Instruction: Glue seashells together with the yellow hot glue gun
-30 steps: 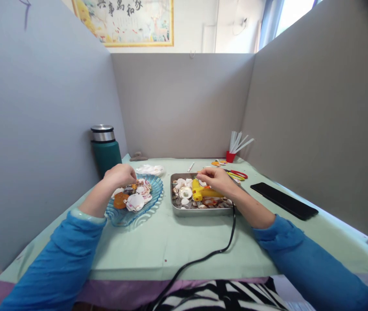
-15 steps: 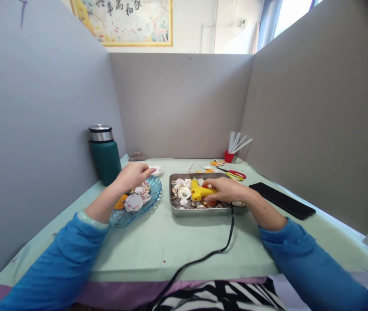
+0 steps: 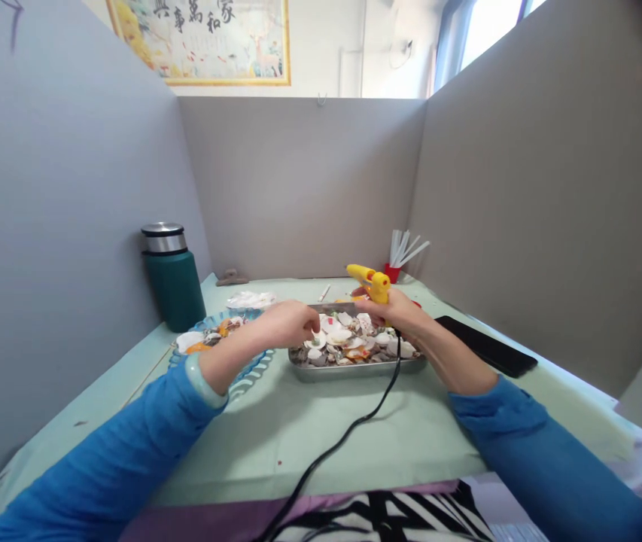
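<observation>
In my right hand (image 3: 391,307) is a yellow glue gun (image 3: 375,283), raised over the back right of a metal tray (image 3: 354,371), its nozzle pointing left. A black cord (image 3: 348,433) runs from it down toward my lap. Many seashells (image 3: 354,342) fill the tray. My left hand (image 3: 292,322) reaches over the tray's left end, fingers pinched down at a white shell (image 3: 316,340); whether they grip it is unclear. Beneath my left forearm stands a blue glass dish (image 3: 253,373) with shells and orange pieces in it, partly hidden by the arm.
A green bottle (image 3: 174,286) stands at the left divider. Behind the dish lies a white crumpled wrapper (image 3: 251,299). At the back right, a red cup (image 3: 392,272) holds glue sticks (image 3: 405,248). A black phone-like slab (image 3: 487,346) lies right of the tray. Grey partitions enclose three sides.
My left hand has moved right, from above the blue dish to the shells in the tray. My right hand has lifted the glue gun up off the tray and turned its nozzle leftward.
</observation>
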`<state>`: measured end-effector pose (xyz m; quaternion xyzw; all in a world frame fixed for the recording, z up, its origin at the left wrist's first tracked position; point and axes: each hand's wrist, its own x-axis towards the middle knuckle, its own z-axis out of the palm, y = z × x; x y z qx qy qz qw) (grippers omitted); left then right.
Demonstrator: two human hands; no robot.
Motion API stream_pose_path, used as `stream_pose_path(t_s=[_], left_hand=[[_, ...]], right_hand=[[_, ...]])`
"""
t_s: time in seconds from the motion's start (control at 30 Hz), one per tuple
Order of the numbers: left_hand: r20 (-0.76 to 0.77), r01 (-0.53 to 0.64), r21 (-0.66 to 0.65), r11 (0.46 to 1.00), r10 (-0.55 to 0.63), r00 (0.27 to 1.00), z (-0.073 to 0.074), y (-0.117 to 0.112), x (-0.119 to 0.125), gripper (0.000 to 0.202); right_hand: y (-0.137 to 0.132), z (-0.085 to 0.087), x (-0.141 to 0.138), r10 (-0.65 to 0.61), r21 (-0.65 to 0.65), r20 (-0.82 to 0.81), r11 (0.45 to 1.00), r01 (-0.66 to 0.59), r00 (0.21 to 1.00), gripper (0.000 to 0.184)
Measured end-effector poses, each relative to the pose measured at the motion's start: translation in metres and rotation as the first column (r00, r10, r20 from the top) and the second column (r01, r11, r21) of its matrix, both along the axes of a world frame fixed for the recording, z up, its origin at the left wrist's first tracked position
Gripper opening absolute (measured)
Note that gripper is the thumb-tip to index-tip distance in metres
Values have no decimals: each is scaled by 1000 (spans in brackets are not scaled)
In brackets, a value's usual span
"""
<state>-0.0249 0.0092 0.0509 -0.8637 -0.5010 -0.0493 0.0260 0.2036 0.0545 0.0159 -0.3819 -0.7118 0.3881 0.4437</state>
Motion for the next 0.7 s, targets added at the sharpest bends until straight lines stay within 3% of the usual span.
stream_pose_path(t_s=[0.1, 0.2, 0.3, 0.47, 0.57, 0.7], left_hand=[[-130, 51, -51, 997, -57, 990, -6, -2, 15, 23], [-275, -11, -92, 996, -15, 961, -10, -2, 20, 23], [-315, -23, -126, 992, -18, 949, -15, 2, 20, 26], [-270, 25, -47, 999, -37, 962, -30, 16, 15, 34], [-153, 36, -37, 999, -42, 987, -37, 23, 9, 30], [38, -37, 19, 999, 36, 999, -38, 31, 2, 26]], right_hand=[[6, -8, -6, -104, 24, 46, 994, 103, 993, 35], [11, -12, -8, -150, 49, 62, 988, 147, 987, 36], [12, -13, -7, -170, 62, 104, 984, 164, 980, 39], [11, -12, -7, -185, 138, 193, 977, 160, 964, 42], [9, -11, -7, -182, 147, 197, 977, 155, 963, 42], [7, -10, -8, -174, 130, 186, 980, 151, 967, 40]])
